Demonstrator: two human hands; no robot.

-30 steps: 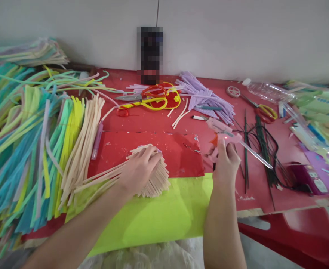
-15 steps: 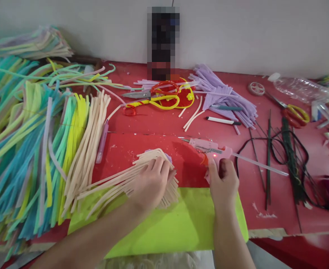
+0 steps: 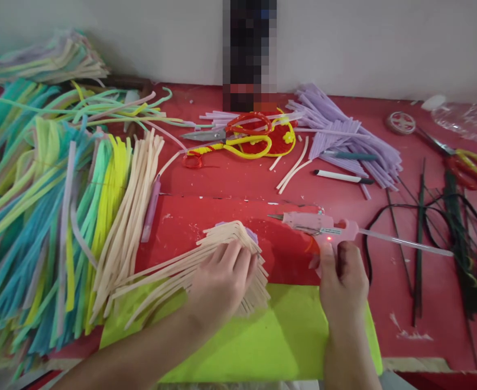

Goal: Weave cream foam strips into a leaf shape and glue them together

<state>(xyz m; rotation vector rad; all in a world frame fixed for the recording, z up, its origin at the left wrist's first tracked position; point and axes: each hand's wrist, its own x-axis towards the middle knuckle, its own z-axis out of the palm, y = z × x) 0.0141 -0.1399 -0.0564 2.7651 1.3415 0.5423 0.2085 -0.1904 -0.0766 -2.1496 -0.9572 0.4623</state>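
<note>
My left hand [image 3: 221, 280] lies palm down, fingers flat, on a fan of cream foam strips [image 3: 169, 268] resting across a red sheet [image 3: 206, 216] and a lime-green sheet [image 3: 271, 336]. A bit of lilac shows under the fan's top edge. My right hand [image 3: 341, 275] is wrapped round the handle of a pink hot-glue gun [image 3: 317, 223]. The gun lies level, nozzle pointing left toward the fan, a small red light glowing on its side. A clear glue stick [image 3: 405, 242] sticks out of its back to the right.
A big heap of coloured foam strips [image 3: 39, 200] fills the left side. Red-and-yellow scissors [image 3: 238, 138], lilac strips [image 3: 344, 141], a pen [image 3: 342, 176], dark green wires and a black cord [image 3: 437, 233], more scissors [image 3: 466, 160] and a plastic bottle [image 3: 462, 116] lie on the red table.
My right hand has carried the glue gun from the right toward the fan and levelled it. My left hand stayed pressed on the strips. The camera view shifted right and down.
</note>
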